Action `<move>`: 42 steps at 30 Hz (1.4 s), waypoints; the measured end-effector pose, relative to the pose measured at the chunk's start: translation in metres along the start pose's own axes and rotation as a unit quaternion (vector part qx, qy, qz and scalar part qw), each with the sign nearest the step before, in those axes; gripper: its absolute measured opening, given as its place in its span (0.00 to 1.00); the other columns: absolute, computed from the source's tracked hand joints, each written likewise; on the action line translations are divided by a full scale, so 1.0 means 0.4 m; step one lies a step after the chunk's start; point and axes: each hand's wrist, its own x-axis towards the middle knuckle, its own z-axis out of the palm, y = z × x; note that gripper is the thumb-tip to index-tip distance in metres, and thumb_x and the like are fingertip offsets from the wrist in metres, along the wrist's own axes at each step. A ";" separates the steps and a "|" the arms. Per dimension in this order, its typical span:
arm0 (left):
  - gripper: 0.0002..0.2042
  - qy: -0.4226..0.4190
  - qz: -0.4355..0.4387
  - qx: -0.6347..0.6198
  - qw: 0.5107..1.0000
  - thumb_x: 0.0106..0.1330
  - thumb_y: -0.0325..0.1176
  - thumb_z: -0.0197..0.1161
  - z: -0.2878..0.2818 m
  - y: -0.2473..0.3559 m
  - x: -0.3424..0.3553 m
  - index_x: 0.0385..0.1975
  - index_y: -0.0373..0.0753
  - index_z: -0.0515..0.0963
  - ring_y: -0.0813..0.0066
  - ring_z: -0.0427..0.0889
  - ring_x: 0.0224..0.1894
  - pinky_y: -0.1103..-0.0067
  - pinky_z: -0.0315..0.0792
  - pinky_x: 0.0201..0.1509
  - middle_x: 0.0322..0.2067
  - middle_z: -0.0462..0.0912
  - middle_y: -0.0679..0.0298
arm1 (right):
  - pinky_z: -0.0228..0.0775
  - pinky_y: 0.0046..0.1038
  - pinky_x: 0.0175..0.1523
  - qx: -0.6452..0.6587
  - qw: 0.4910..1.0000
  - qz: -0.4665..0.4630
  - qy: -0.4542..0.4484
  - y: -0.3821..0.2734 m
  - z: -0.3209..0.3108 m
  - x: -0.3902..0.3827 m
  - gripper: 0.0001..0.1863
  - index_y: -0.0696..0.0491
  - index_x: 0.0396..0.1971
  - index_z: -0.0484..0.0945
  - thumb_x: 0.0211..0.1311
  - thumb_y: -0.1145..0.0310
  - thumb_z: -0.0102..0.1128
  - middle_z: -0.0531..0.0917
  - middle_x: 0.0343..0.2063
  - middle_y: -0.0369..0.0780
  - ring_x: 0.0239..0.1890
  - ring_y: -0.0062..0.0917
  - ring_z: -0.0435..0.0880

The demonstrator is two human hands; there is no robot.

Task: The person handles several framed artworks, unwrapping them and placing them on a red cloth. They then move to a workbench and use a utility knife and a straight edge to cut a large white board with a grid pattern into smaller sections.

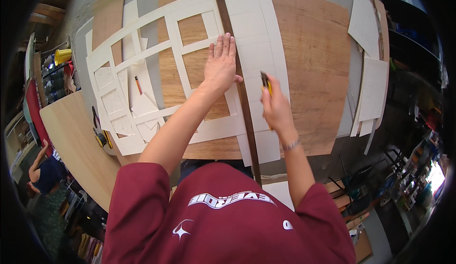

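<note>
You work in a workshop.
The plywood board [313,83] under your white cut-out sheet [213,128], the utility knife [265,80], the large wooden panel [78,145] at left and the crowded goods [53,81] around show this.

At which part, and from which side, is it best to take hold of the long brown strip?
Probably at its near end, coming from the near side, with the hand pinching both long edges. The long brown strip is straight and narrow, and this end juts past the lined white sheet; farther along, the left hand is in the way.
</note>
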 end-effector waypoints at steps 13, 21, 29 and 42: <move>0.64 0.024 0.013 -0.091 0.996 0.45 0.45 0.81 0.016 -0.022 0.004 0.77 0.32 0.40 0.60 0.37 0.81 0.66 0.41 0.83 0.79 0.38 0.52 | 0.76 0.36 0.27 -0.015 1.000 0.001 0.022 -0.170 0.095 0.462 0.22 0.57 0.62 0.74 0.73 0.64 0.52 0.83 0.18 0.47 0.14 0.33 0.80; 0.64 0.038 0.024 -0.112 0.993 0.44 0.43 0.82 0.022 -0.028 0.005 0.76 0.31 0.41 0.58 0.39 0.80 0.67 0.42 0.83 0.78 0.39 0.50 | 0.72 0.30 0.20 -0.060 0.998 -0.021 0.017 -0.155 0.105 0.475 0.24 0.52 0.66 0.73 0.73 0.64 0.53 0.81 0.17 0.41 0.11 0.25 0.76; 0.64 0.038 0.026 -0.123 0.991 0.44 0.42 0.82 0.018 -0.028 0.004 0.76 0.31 0.40 0.58 0.39 0.80 0.67 0.42 0.83 0.78 0.39 0.51 | 0.73 0.32 0.22 -0.093 0.993 -0.064 0.044 -0.124 0.122 0.493 0.24 0.53 0.65 0.74 0.73 0.64 0.53 0.81 0.16 0.43 0.11 0.26 0.76; 0.66 0.043 0.022 -0.110 0.993 0.43 0.44 0.82 0.023 -0.027 0.005 0.76 0.31 0.39 0.59 0.39 0.81 0.66 0.40 0.83 0.78 0.39 0.51 | 0.77 0.42 0.39 -0.192 0.981 -0.037 -0.007 -0.192 0.093 0.532 0.15 0.58 0.48 0.81 0.62 0.72 0.56 0.85 0.32 0.53 0.32 0.45 0.83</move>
